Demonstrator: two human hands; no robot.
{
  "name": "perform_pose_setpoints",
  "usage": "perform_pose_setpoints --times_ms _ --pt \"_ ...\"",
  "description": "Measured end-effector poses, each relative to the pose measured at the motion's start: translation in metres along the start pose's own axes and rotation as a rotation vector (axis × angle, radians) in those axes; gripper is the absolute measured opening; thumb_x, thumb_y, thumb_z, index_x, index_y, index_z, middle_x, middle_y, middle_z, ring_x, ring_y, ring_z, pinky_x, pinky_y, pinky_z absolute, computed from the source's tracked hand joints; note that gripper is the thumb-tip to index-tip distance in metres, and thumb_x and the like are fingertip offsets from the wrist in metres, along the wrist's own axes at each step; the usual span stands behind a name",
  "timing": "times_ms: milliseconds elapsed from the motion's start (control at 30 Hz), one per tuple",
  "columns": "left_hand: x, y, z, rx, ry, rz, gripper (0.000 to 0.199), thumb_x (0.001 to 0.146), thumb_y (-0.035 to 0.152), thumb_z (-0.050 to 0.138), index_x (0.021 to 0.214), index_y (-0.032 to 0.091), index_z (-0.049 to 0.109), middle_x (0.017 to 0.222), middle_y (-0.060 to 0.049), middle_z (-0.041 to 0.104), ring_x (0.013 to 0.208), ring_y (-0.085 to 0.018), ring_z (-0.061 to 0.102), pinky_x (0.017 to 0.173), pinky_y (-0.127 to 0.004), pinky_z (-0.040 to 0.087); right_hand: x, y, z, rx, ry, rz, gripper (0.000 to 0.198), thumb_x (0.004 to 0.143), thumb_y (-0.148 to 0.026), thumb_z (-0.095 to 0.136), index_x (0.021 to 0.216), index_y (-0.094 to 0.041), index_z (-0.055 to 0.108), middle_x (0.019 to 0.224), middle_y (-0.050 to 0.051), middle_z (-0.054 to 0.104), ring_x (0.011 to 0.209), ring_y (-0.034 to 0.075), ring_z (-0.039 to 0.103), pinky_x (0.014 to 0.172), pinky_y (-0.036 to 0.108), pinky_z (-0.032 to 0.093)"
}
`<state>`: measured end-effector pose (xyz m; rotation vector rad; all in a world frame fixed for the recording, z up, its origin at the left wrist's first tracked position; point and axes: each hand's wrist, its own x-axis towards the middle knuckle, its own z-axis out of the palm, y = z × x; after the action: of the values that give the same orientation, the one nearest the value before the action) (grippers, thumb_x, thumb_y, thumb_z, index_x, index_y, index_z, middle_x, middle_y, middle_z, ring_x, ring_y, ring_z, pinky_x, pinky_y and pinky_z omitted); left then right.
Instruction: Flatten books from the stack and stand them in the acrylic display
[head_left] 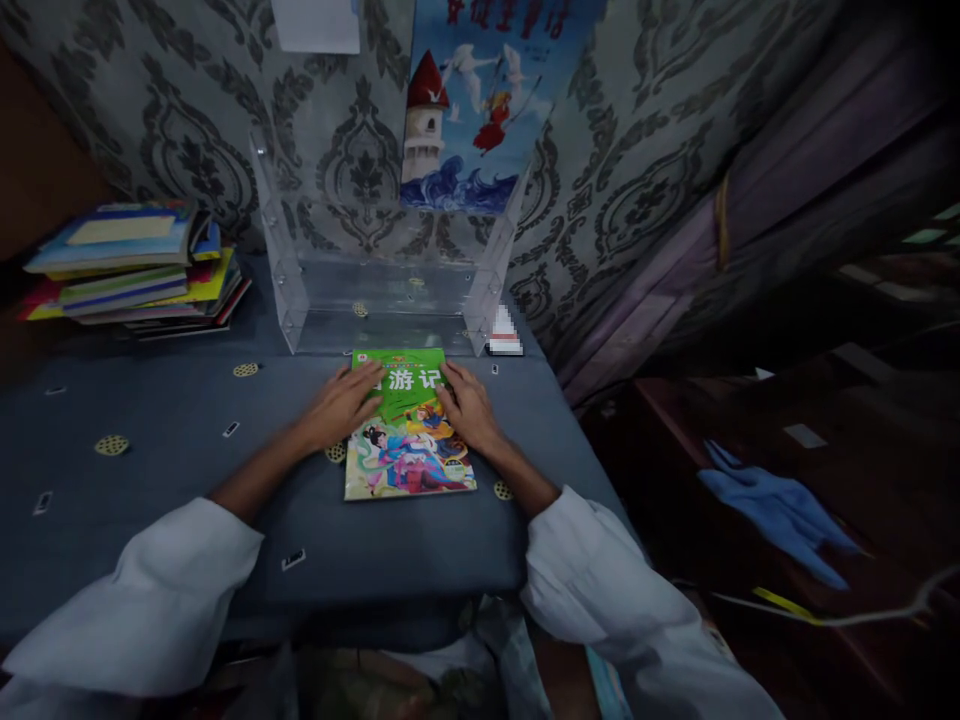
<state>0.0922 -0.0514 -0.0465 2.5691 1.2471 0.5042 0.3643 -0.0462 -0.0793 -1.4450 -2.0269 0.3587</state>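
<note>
A closed picture book (409,440) with a green top and colourful cartoon figures lies flat on the dark blue-grey cloth in front of me. My left hand (349,400) rests on its upper left edge, fingers stretched over the cover. On the opposite side, my right hand (469,405) lies along the upper right edge with its fingers extended. Neither hand is wrapped around the book. Just behind it stands a clear acrylic stand (386,285), with nothing on its lower ledge.
A stack of books (142,270) sits at the back left of the table (172,400). Right of the stand is a small white triangular object (505,332), partly blurred. A fairy-tale poster (480,120) hangs on the patterned wall. Beyond the table's right edge lies a blue cloth (780,505).
</note>
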Motion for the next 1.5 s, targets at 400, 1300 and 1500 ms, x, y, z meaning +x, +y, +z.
perform_pose_setpoints --times_ms 400,1300,1500 --pt "-0.001 -0.005 0.010 -0.032 0.211 -0.251 0.053 0.099 0.036 0.042 0.146 0.012 0.046 0.147 -0.017 0.055 0.146 -0.031 0.041 0.119 -0.050 0.031 -0.012 -0.009 0.005 0.089 -0.014 0.005 0.058 0.100 -0.048 0.043 0.149 -0.018 0.048 0.158 0.014 0.042 0.146 0.033 0.039 0.121 0.054 0.033" --pt "0.022 0.055 0.001 -1.522 0.623 -0.906 0.025 0.093 0.037 0.068 0.110 0.018 0.066 0.099 -0.005 0.078 0.091 -0.020 0.076 0.088 -0.034 0.061 -0.016 -0.020 0.005 0.211 0.104 0.015 0.067 0.100 -0.063 0.037 0.145 -0.016 0.053 0.153 0.017 0.049 0.143 0.033 0.043 0.121 0.055 0.033" --pt "0.029 0.060 0.003 -1.684 0.591 -0.853 0.041 0.091 0.052 0.067 0.114 0.018 0.067 0.094 -0.009 0.078 0.086 -0.023 0.077 0.080 -0.036 0.064 -0.012 -0.027 0.002 0.405 0.139 0.042 0.072 0.098 -0.070 0.034 0.146 -0.021 0.053 0.153 0.012 0.051 0.144 0.028 0.044 0.124 0.050 0.029"
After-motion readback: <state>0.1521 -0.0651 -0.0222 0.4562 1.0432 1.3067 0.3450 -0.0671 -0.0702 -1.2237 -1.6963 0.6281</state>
